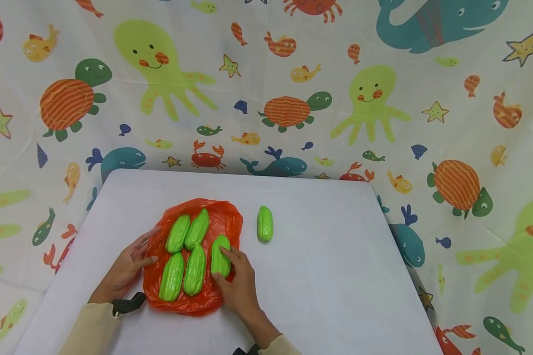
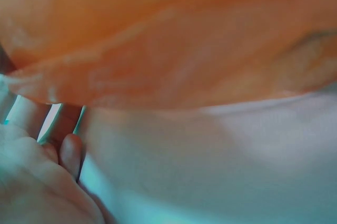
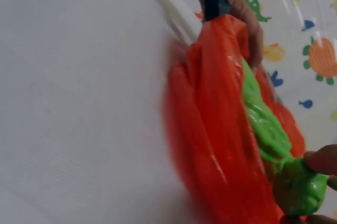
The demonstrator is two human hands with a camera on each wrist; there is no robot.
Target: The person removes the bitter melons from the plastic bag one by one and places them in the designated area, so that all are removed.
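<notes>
snugly, right fingers (image 1: 234, 257) around green vegetable (image 1: 220, 259)

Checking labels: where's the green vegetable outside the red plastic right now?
In the head view, the loose green vegetable lies on the white tabletop, just right of the red plastic, beyond the right hand.

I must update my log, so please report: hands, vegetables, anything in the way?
Left hand at left edge of bag; right hand gripping one vegetable near right edge. Four more in bag, one outside on table. No obstruction seen.
</notes>
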